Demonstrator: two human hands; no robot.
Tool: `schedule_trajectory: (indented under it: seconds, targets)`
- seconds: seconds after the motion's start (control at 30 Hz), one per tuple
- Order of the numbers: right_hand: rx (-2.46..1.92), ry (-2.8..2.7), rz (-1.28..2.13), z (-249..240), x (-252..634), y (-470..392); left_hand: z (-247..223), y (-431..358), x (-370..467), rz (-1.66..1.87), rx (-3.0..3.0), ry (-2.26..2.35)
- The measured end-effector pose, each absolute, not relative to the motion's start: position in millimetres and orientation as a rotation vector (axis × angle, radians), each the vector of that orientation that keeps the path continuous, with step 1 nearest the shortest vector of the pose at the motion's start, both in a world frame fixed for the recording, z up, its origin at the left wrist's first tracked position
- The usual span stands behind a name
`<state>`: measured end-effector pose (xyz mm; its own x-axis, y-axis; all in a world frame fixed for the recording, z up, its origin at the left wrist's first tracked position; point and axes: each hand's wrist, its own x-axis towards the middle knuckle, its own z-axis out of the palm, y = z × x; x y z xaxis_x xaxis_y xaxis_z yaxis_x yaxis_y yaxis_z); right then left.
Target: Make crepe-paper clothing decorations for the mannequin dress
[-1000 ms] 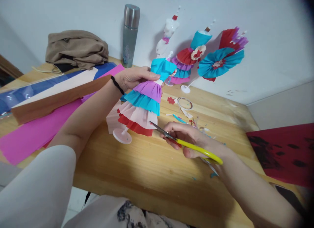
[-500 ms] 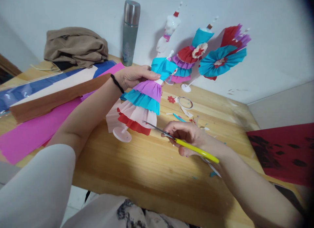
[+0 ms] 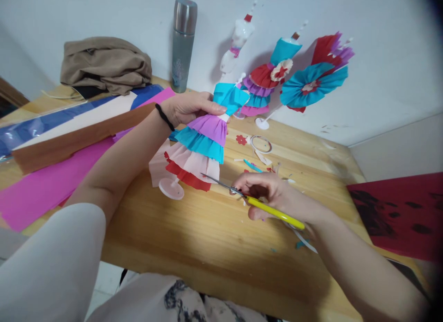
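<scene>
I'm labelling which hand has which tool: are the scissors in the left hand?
No, the yellow-handled scissors are in the right hand, while the left hand holds the paper-dressed figure at its waist.

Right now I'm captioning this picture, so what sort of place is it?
Likely an indoor craft corner: yellow-handled scissors, a miniature dressed mannequin and cut scraps on the wooden table.

Scissors right of dress, perhaps against it, bottle behind.

Free front tabletop, scissors obstructing hem
</scene>
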<state>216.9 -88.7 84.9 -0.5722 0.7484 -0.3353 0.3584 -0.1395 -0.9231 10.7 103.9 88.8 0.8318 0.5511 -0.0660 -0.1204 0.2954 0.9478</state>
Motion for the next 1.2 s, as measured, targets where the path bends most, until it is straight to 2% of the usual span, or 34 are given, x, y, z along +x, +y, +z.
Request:
schedule_trajectory:
  seconds: [0.3, 0.67, 1.2]
  targets:
    - [-1.169, -2.082, 1.705, 89.0, 224.1, -92.1, 88.8, 102.4, 11.4, 0.439, 1.203, 0.329]
    - [-1.096, -1.907, 1.874, 78.9, 227.1, -91.3, 91.0, 102.2, 15.7, 0.437, 1.27, 0.284]
    - [-1.06, -1.819, 1.941, 66.8, 231.7, -91.3, 101.1, 93.8, 19.1, 0.443, 1.28, 0.417]
